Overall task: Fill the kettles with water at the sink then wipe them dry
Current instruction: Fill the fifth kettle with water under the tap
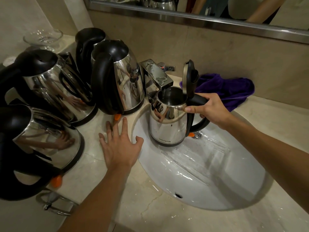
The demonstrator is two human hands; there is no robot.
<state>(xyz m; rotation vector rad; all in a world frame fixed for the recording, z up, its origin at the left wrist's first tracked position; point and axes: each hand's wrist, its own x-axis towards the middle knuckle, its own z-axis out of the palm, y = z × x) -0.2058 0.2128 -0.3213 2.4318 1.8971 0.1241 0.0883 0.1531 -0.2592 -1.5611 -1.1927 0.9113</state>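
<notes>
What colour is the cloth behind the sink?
Purple. The cloth lies bunched on the counter by the wall, seen best in the head view.

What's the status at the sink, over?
Right hand grips open-lidded steel kettle by its black handle, under chrome faucet. Left hand flat on beige counter. Purple cloth untouched behind white basin. Nothing blocking.

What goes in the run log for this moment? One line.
step: filling | right hand: grips open kettle under faucet | left hand: flat on counter | purple cloth: unused
</notes>
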